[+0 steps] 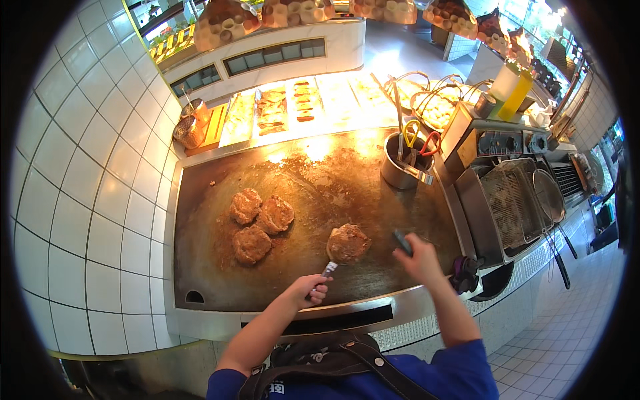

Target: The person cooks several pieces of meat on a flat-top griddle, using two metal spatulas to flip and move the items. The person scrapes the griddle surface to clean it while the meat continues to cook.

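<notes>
My left hand (308, 291) grips the handle of a spatula (330, 268). A browned meat patty (349, 243) covers the spatula's blade, low over the flat-top griddle (210, 280); I cannot tell if the blade touches the steel. To its right, my right hand (421, 259) is closed around a dark object (402, 243), perhaps a tool handle, whose far end I cannot make out. Three more patties lie grouped on the griddle's left half: one at the back (246, 205), one to its right (275, 214) and one in front (252, 245).
A steel pot (397, 172) with tongs and other utensils stands at the griddle's back right. Food trays (272, 112) glow under copper heat lamps (298, 12) behind. Fryer baskets (505, 205) lie to the right, and a tiled wall (100, 175) borders the left.
</notes>
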A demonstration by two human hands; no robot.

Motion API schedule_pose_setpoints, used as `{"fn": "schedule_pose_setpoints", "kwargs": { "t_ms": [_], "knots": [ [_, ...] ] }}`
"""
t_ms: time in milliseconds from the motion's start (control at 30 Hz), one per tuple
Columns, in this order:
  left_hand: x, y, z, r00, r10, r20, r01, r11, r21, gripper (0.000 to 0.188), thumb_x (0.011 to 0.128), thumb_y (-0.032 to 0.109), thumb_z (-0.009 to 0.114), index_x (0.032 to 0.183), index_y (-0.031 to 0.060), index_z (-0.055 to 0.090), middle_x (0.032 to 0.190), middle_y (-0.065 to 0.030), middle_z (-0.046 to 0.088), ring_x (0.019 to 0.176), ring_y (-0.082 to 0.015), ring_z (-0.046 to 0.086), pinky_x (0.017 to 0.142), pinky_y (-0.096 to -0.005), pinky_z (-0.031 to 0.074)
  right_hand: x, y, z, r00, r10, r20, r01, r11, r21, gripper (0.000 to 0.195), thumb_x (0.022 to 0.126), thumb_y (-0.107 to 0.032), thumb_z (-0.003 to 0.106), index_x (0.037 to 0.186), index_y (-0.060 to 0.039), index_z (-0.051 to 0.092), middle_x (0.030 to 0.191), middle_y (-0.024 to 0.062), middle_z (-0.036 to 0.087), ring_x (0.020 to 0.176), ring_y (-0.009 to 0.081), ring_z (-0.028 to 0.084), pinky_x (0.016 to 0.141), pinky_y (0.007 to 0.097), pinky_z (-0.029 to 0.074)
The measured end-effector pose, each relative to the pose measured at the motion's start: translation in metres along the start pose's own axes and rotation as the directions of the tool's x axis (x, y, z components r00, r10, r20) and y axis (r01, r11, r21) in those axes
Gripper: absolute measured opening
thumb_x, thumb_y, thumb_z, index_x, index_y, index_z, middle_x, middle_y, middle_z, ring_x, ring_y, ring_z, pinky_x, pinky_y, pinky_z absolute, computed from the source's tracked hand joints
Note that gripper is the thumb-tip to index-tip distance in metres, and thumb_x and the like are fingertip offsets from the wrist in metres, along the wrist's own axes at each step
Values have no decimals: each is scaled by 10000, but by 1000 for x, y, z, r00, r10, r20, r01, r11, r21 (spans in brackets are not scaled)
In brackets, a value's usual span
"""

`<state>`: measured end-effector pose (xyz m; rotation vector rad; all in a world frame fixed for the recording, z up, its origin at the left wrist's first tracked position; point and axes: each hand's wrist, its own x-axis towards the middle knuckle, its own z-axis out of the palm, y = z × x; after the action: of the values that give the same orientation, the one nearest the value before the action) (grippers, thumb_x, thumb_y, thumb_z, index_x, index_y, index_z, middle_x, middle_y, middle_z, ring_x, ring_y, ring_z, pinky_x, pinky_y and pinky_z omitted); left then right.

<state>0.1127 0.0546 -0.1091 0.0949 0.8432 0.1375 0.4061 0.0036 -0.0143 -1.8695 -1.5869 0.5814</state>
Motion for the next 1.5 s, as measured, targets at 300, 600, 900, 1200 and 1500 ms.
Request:
{"fn": "schedule_pose_setpoints", "kwargs": {
  "t_ms": [300,600,900,1200,1500],
  "knots": [
    [24,-20,58,994,-89,-69,96,990,104,102,905,161,403,939,69,435,572,48,350,419,-26,314,363,-164,256,-62,25,77,921,377,98,-366,753,546,240,793,-187,627,924,-6,541,615,21,536,502,91,493,460,240,388],
    [-43,-37,-8,998,44,-54,-47,998,-46,126,904,147,401,993,65,438,578,31,363,407,-39,300,361,-179,243,-42,48,104,858,490,153,-384,415,825,155,854,-177,553,781,-74,463,585,5,476,392,89,419,350,228,353],
    [-105,-59,-50,968,232,-98,-244,960,-140,214,920,152,351,1075,50,458,561,29,333,386,-40,279,347,-176,244,-99,34,128,950,304,-72,-288,941,176,292,805,-246,588,973,-16,524,767,215,604,732,389,589,602,437,443],
    [-113,-68,-56,967,221,-125,-235,966,-104,213,914,144,357,1081,65,465,561,31,340,380,-42,289,345,-184,260,-112,59,95,878,338,-339,-292,939,180,304,827,-217,561,1026,0,488,842,228,589,786,388,578,654,412,444],
    [-117,-76,-64,962,257,-98,-268,955,-128,216,905,138,372,1087,65,462,562,24,331,389,-50,289,371,-201,254,-78,68,88,672,714,-197,-381,562,734,148,877,-204,507,845,-82,430,578,10,439,396,99,401,340,254,348]
  ]
}}
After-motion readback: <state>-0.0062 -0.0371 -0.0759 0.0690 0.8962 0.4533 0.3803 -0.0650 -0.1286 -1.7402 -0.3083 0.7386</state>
